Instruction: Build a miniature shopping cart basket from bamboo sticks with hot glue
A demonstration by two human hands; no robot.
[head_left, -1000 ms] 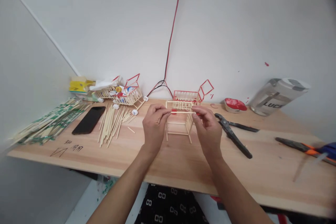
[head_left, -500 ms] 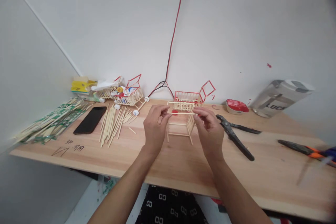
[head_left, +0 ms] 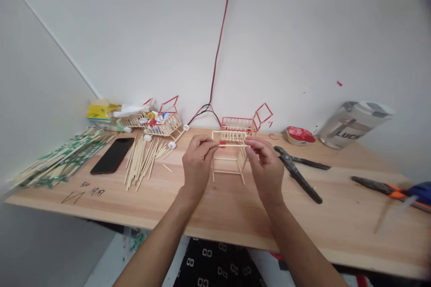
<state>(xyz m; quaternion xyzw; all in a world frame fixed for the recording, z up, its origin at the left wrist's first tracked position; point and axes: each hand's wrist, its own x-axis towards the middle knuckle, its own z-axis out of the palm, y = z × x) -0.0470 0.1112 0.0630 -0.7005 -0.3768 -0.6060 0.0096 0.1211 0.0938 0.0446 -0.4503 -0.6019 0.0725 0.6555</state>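
A small unpainted cart frame of thin wooden sticks (head_left: pixel 227 165) stands on the wooden table (head_left: pixel 215 206) in front of me. My left hand (head_left: pixel 197 168) pinches the left end of a thin stick (head_left: pixel 232 145) laid along the frame's top near edge. My right hand (head_left: pixel 266 168) pinches the right end of the same stick. Both hands are closed in a pinch, one on either side of the frame.
Behind the frame stands a red-painted stick cart (head_left: pixel 245 122). Loose sticks (head_left: pixel 143 159), a black phone (head_left: pixel 112 155), wrapped chopsticks (head_left: pixel 57 159) and more carts (head_left: pixel 158 120) lie left. Black pliers (head_left: pixel 296 172), a red lid (head_left: pixel 299 135), a metal can (head_left: pixel 353 123) and orange-handled cutters (head_left: pixel 390 189) lie right.
Both hands keep their pinch on the stick at the frame's top edge; only small shifts of the view and fingers show.
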